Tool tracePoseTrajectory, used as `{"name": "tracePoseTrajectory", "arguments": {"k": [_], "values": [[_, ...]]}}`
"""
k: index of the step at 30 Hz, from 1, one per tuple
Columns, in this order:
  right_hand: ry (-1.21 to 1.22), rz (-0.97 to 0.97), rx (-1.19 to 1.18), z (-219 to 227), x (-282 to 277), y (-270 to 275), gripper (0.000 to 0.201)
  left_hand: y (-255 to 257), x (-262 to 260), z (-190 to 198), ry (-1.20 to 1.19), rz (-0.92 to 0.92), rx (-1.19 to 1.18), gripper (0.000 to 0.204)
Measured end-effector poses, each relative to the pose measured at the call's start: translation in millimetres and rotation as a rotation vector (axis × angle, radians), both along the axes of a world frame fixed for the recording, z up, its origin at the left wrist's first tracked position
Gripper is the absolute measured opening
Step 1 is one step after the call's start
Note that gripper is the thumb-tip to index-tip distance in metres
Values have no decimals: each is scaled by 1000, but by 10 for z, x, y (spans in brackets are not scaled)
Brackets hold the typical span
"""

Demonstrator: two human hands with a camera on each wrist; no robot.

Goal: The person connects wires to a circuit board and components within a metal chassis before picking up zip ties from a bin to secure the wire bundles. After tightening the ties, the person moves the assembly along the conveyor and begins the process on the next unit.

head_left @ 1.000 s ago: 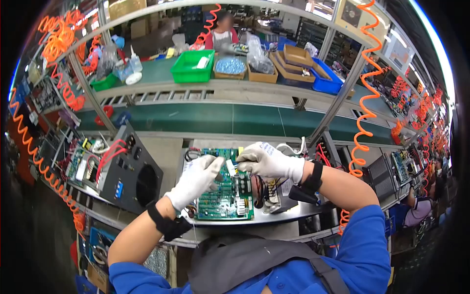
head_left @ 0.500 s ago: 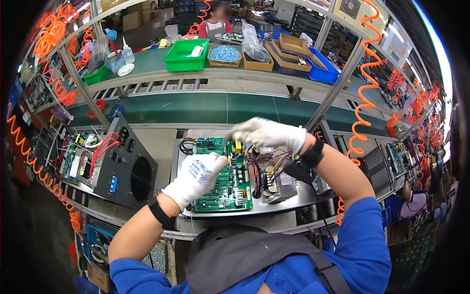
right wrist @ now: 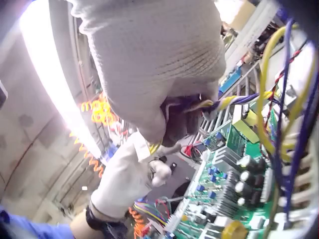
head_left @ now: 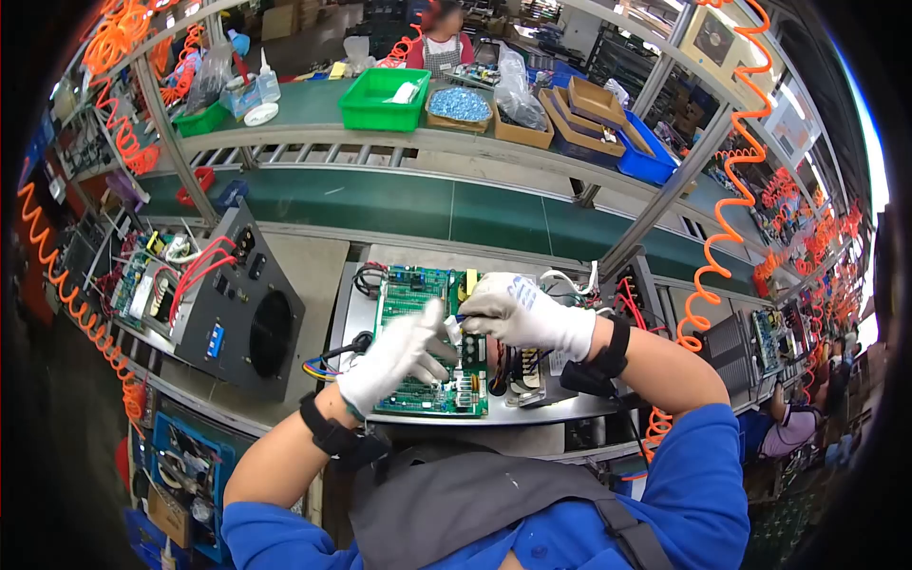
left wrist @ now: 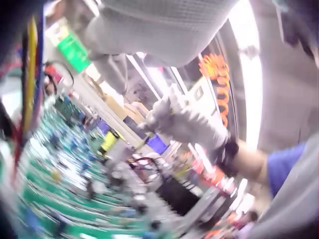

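Observation:
In the head view, a green circuit board (head_left: 408, 294) lies on a metal chassis beneath both white-gloved hands. The right hand (head_left: 527, 313) pinches a white connector (head_left: 453, 330) above the board; the right wrist view shows its curled fingers around twisted yellow and blue wires (right wrist: 239, 99), with the white connector (right wrist: 142, 147) protruding. The left hand (head_left: 399, 356) is just left of the connector, fingers extended over the board, with nothing visibly held. The left hand (left wrist: 159, 30) fills the top of the left wrist view, with the right hand (left wrist: 184, 122) beyond.
A grey fan panel (head_left: 237, 294) with red wires stands at the left; a multicoloured cable (head_left: 328, 366) lies beside the left wrist. Beyond the green conveyor (head_left: 380, 204) are a green bin (head_left: 383, 100) and cardboard boxes. Orange coiled hoses (head_left: 727, 218) hang at the right.
Since half a second ago, the right hand has come down from its stretched pose and curled round the wires and connector. The left hand's curled fingers have straightened. The head view has shifted slightly.

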State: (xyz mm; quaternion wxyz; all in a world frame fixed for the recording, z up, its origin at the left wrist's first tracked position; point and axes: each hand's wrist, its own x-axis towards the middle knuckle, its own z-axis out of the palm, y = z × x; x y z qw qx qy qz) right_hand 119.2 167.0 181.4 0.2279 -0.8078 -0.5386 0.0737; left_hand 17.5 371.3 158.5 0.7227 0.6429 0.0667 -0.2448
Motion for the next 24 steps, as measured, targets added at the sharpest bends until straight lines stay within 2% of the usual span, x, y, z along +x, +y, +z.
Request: {"name": "tracePoseTrajectory", "arguments": {"k": [1,3,5,7,8,9,12,13,14,15,17,19,21,24], "values": [[-160,43,-87,54,-19,17,29,-109,-62,-36,77,-2,-158,58],[-228,84,-21,31,-6,-48,30,-168,-43,-239,83,26,-422,49],[-292,115,40,103,-25,-71,31,-174,-22,-229,-76,63,-272,41],[230,51,-242,351,-58,-16,34,-176,-28,-84,-124,141,-41,24],[333,97,-204,319,11,-27,35,-184,-27,-90,-155,146,-31,21],[289,107,-178,128,98,-41,33,-184,-33,-105,-187,153,-21,18],[443,46,-325,163,-38,83,30,-149,-11,-299,-274,81,71,13],[510,-69,-403,181,-111,95,29,-117,-42,-288,-280,47,118,14],[573,-185,-482,179,-154,109,29,-58,-116,-325,-391,29,252,19],[341,-166,-566,7,-136,-5,28,-3,-160,-391,-507,56,464,25],[213,-227,-514,-77,-163,-80,28,106,-307,-480,-540,77,491,28],[78,-293,-680,-35,-229,79,29,188,-415,-566,-698,-43,595,27],[10,-335,-770,-123,-208,138,27,238,-440,-720,-938,-47,690,26],[-64,-324,-873,-235,-157,148,30,287,-432,-747,-983,-112,740,26]]}}
